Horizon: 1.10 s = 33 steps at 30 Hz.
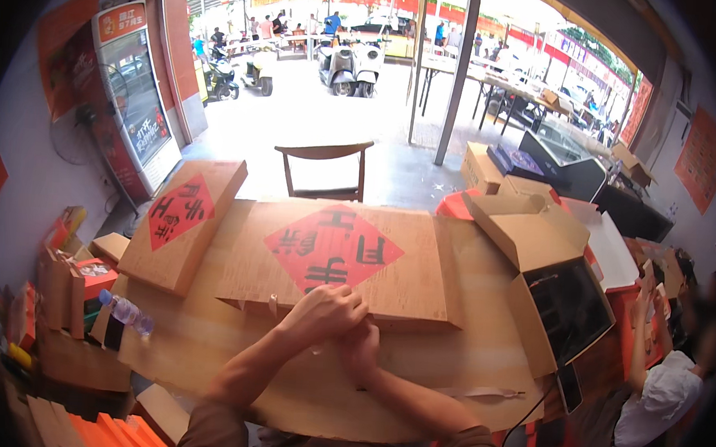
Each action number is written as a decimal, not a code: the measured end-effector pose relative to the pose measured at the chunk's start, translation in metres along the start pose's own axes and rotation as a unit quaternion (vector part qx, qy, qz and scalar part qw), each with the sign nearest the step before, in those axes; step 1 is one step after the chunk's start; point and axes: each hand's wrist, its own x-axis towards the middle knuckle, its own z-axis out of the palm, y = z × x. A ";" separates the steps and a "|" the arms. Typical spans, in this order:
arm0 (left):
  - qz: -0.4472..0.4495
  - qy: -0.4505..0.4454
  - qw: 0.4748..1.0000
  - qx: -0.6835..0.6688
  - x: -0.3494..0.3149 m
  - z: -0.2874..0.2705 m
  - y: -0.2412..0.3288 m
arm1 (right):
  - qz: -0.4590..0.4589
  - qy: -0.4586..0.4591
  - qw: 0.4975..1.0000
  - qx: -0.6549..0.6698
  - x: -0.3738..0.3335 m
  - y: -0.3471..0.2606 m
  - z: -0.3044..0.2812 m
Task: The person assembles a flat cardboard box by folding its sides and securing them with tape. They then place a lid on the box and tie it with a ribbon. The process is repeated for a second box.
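Observation:
A wide, flat brown cardboard box [420, 276] lies on the wooden table [283, 383] in front of me. It bears a red diamond label [332, 242] with black characters. Over the middle of its near edge, my left hand [320, 313] is closed with the fingers curled. My right hand [359, 346] is closed too, just below and touching the left. Whatever the fingers pinch is hidden between them. A small pale ribbon piece [273, 304] shows at the box's near edge, left of my hands. A loose pale ribbon [479, 391] lies on the table at the right.
A second labelled box [182, 225] lies at the left, near a plastic bottle [127, 312]. At the right is an opened carton [529, 234] with a dark inside, and a phone [569, 390]. A chair [325, 152] stands beyond the table. Another person [663, 398] sits at far right.

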 end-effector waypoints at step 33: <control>0.007 0.079 0.995 -0.056 -0.006 -0.010 -0.002 | -0.089 0.077 0.959 -0.259 0.016 0.002 -0.027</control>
